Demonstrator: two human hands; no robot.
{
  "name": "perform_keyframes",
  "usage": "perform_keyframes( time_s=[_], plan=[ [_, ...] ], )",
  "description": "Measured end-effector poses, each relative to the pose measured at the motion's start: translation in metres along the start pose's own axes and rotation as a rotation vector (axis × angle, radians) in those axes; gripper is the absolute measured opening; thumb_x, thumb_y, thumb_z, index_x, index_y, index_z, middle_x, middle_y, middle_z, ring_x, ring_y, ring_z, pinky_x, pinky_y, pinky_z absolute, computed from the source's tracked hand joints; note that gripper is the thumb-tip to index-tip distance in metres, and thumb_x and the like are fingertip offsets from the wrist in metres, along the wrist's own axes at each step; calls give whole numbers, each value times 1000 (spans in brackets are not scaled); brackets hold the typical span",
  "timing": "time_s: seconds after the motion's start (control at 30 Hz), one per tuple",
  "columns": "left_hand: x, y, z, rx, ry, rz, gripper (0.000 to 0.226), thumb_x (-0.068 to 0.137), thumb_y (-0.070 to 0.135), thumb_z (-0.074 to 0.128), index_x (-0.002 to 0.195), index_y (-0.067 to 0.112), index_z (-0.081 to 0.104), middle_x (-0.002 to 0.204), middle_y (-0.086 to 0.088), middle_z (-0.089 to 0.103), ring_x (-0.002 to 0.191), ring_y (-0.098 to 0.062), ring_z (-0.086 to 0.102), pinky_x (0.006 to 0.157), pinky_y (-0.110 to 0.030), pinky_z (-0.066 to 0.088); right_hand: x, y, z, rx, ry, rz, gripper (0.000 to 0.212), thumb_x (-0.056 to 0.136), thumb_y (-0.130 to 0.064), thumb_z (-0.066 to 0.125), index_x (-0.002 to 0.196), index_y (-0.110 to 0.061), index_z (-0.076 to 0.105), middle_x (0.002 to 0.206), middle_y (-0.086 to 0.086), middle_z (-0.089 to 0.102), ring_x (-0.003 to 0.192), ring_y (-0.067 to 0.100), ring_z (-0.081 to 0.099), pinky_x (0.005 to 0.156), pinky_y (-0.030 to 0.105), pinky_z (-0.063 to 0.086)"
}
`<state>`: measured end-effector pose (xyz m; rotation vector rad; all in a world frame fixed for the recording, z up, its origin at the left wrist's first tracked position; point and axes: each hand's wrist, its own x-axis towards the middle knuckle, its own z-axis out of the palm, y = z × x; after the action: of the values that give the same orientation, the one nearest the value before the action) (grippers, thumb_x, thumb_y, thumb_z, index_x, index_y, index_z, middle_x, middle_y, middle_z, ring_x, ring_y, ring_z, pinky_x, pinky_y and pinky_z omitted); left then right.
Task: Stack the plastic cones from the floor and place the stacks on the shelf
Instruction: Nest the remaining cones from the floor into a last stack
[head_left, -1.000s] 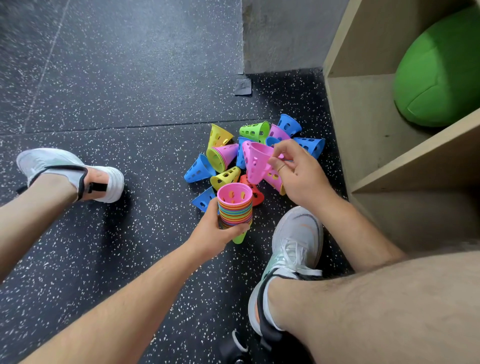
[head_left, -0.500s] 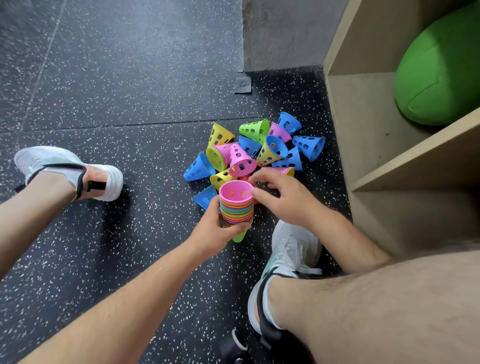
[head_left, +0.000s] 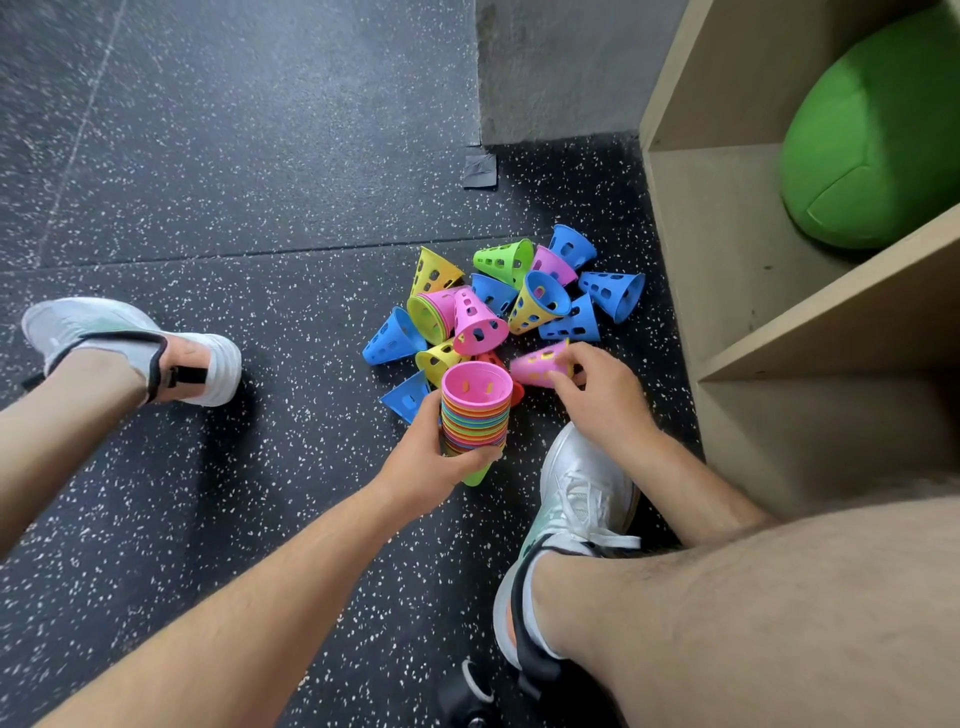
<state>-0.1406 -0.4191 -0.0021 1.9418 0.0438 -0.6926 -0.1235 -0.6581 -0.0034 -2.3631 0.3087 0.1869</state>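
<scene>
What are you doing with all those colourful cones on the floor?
A person sitting on the floor is stacking plastic cones. The left hand grips a stack of nested cones, pink on top. The right hand pinches a pink cone lying at the edge of the loose pile. The wooden shelf beside them holds a green ball; no stack shows there yet.

- Stack of cones (head_left: 475, 415): thin, smooth plastic in bright colours, with a faint sheen.
- Pink cone (head_left: 535, 368) and the loose cones (head_left: 540, 301) around it: the same smooth, perforated plastic.
- Floor (head_left: 208, 218): black rubbery matting, matt and grainy, flecked white.
- Shelf (head_left: 727, 249): pale wood-look board, matt and smooth.
- Ball (head_left: 872, 135): green leather-like skin, softly glossy.
- Shoes (head_left: 587, 483): white woven cloth, with laces.
- Wall (head_left: 556, 67): grey, rough concrete.
</scene>
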Motion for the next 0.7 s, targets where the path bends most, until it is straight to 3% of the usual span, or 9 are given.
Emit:
perform_keyframes(
  time_s=[0.07,0.2,0.33,0.47,0.6,0.7],
  plan=[
    [-1,1,0,1,-2,-2,78,80,29,91,140,37,41,125,17,65,113,7,61,111,-35,49,-1,0,-3,-60,15,-10,7,95,-27,61,100,-23,63,99,-7,65,87,18,61,75,35,49],
    [-1,1,0,-1,5,-5,80,79,29,91,141,36,41,126,16,65,114,6,62,111,-36,49,1,-10,-14,-92,51,-59,20,97,-23,58,118,-25,57,109,-8,68,92,22,65,80,39,52],
    [-2,3,0,3,3,-3,79,80,29,91,139,38,39,125,18,64,111,10,60,109,-31,48,9,-22,-22,-20,210,-236,30,95,-15,57,125,-19,62,107,3,68,97,28,63,83,43,52],
    [-3,4,-1,10,4,-2,77,80,30,90,138,39,40,123,19,64,111,9,61,107,-28,48,9,-40,-28,125,345,-439,25,96,-10,61,120,-12,69,107,3,69,98,23,64,87,39,53],
    [-3,1,0,1,11,-2,78,79,31,91,139,38,41,123,17,66,112,4,63,106,-30,50,3,-51,-23,192,190,-626,23,93,-7,67,115,-13,73,104,1,68,100,21,64,90,39,52],
    [-2,0,1,-20,23,5,75,79,28,91,138,31,45,122,11,67,111,0,65,104,-31,52,-9,-49,-9,183,-16,-592,20,90,-13,71,108,-17,75,101,-3,63,97,16,62,85,37,53]
  ],
)
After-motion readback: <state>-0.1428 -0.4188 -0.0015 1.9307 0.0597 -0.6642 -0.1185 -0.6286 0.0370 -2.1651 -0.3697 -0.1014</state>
